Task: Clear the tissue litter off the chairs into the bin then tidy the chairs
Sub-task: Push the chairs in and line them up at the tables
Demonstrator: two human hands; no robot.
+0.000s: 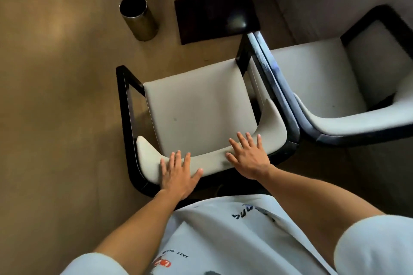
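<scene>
The near chair sat right below the person, no tissue visible on its seat, with left hand and right hand flat, fingers straight, on its backrest, so an even 2-handed push looked best for squaring it beside the second chair, the bin well apart.

- Tan floor carries everything in view.
- Near chair, cream seat and dark frame, stands on it.
- Second chair stands just beside, their frames touching.
- Metal bin stands upright near a dark table base.
</scene>
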